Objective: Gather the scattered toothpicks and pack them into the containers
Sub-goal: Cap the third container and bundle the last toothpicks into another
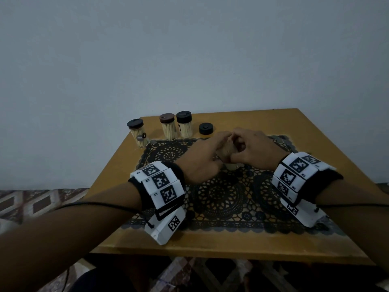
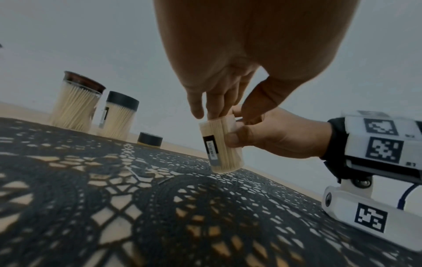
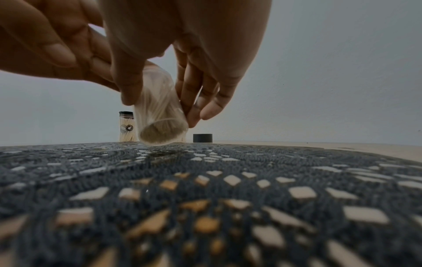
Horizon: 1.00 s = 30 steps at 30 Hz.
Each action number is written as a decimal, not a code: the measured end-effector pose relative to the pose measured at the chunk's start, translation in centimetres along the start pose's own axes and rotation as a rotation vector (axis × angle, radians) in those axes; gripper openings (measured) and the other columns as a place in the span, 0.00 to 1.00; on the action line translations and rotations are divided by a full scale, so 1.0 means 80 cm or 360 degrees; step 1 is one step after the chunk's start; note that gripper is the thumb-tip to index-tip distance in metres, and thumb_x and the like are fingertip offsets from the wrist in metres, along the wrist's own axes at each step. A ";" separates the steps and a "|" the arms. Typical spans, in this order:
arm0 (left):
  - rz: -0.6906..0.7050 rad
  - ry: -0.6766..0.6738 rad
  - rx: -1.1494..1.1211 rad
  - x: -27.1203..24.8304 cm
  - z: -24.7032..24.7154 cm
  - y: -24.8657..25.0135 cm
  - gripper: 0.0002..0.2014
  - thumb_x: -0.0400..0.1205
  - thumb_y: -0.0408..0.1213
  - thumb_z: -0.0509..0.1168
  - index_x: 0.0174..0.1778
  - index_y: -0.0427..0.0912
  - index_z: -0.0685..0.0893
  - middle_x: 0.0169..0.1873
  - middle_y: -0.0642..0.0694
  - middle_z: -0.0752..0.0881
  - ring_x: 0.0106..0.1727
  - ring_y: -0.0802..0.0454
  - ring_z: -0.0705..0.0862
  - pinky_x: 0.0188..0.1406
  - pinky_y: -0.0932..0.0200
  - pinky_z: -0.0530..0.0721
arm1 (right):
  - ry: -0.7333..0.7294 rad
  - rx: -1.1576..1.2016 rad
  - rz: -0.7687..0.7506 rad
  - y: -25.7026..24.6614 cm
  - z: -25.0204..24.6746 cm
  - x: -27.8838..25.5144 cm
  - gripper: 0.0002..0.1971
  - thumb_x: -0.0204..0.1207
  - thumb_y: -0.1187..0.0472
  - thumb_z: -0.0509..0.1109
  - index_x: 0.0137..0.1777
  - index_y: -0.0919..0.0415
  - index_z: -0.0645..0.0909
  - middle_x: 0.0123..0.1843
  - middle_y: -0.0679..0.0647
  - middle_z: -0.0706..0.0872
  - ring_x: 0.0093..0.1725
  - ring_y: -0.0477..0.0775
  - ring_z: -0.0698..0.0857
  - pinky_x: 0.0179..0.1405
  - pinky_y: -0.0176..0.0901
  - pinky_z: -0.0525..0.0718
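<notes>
Both hands meet over an open, toothpick-filled container at the middle of the lace mat.

A wooden table [image 1: 315, 131] carries a black lace mat [image 1: 221, 199]. Over its middle the right hand [image 2: 280, 137] curls thumb and fingers round the side of a clear toothpick container [image 2: 220, 144], tilted with its base just off the mat; the left hand [image 2: 219, 94] reaches down from above, its fingertips [image 2: 197, 110] bunched at the open mouth, touching the tops of the packed toothpicks [image 2: 226, 121]. Along the far edge stand three lidded, filled containers: one black-lidded [image 1: 137, 132] at the left corner, one brown-lidded [image 1: 168, 127], another black-lidded [image 1: 184, 124]. A loose black lid [image 1: 206, 129] lies just beyond the hands.
</notes>
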State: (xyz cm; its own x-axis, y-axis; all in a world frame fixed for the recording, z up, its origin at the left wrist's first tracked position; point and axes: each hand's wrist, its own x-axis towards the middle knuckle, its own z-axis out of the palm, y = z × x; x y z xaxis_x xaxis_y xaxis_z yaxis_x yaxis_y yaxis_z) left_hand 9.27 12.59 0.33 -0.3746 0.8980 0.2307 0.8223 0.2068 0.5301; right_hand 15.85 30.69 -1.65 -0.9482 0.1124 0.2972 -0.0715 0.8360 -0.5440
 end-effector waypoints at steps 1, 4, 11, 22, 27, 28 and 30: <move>0.0006 0.0010 -0.0017 0.000 0.001 0.001 0.34 0.76 0.26 0.63 0.79 0.43 0.64 0.70 0.41 0.79 0.69 0.44 0.79 0.67 0.46 0.79 | -0.0020 -0.0009 -0.0018 -0.001 0.000 -0.001 0.16 0.66 0.57 0.81 0.49 0.57 0.79 0.41 0.49 0.84 0.37 0.47 0.81 0.31 0.38 0.76; 0.0026 0.0068 -0.0137 0.001 -0.002 0.004 0.29 0.78 0.24 0.64 0.77 0.41 0.68 0.71 0.44 0.79 0.72 0.52 0.77 0.64 0.69 0.78 | 0.0015 -0.0010 -0.0017 -0.003 0.000 -0.002 0.18 0.66 0.55 0.81 0.51 0.60 0.80 0.40 0.51 0.84 0.37 0.51 0.81 0.33 0.43 0.77; -0.0091 0.0409 -0.0136 0.048 -0.025 -0.023 0.14 0.79 0.22 0.60 0.59 0.36 0.79 0.54 0.43 0.86 0.56 0.52 0.84 0.55 0.63 0.82 | 0.0065 -0.0031 0.0154 -0.004 -0.003 0.000 0.20 0.67 0.52 0.81 0.45 0.62 0.74 0.34 0.51 0.78 0.30 0.47 0.71 0.27 0.42 0.66; -0.0468 -0.0368 0.1064 0.172 -0.001 -0.091 0.22 0.84 0.39 0.60 0.74 0.38 0.71 0.67 0.35 0.76 0.64 0.37 0.78 0.60 0.44 0.81 | 0.0333 -0.0034 0.0332 -0.001 -0.015 -0.003 0.18 0.66 0.52 0.80 0.45 0.60 0.75 0.33 0.48 0.79 0.30 0.47 0.75 0.25 0.41 0.68; -0.0575 -0.0519 0.1209 0.193 0.003 -0.109 0.19 0.85 0.40 0.61 0.70 0.35 0.76 0.65 0.34 0.79 0.62 0.37 0.80 0.50 0.50 0.77 | 0.0352 -0.0050 0.0386 0.000 -0.016 -0.003 0.18 0.68 0.51 0.78 0.45 0.56 0.73 0.32 0.45 0.78 0.29 0.42 0.74 0.24 0.38 0.67; -0.0610 -0.0567 0.1218 0.195 0.005 -0.110 0.19 0.86 0.40 0.60 0.70 0.34 0.76 0.65 0.35 0.79 0.63 0.38 0.80 0.49 0.52 0.75 | 0.0350 -0.0047 0.0392 0.000 -0.016 -0.003 0.18 0.68 0.51 0.78 0.45 0.56 0.72 0.32 0.44 0.77 0.28 0.41 0.73 0.24 0.37 0.66; -0.0643 -0.0650 0.1243 0.198 0.005 -0.109 0.18 0.86 0.38 0.59 0.69 0.33 0.78 0.63 0.36 0.81 0.57 0.40 0.82 0.47 0.54 0.75 | 0.0351 -0.0047 0.0405 0.000 -0.016 -0.004 0.18 0.68 0.51 0.78 0.46 0.56 0.72 0.32 0.44 0.76 0.28 0.41 0.73 0.24 0.37 0.65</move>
State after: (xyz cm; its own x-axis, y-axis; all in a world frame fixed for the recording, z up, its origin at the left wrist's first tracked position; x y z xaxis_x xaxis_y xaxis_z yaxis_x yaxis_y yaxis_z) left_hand -3.69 25.17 -0.99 -0.6350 0.7376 -0.2295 0.7722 0.5969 -0.2179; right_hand 16.57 31.33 -0.72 -0.8444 0.4302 0.3192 0.1709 0.7811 -0.6005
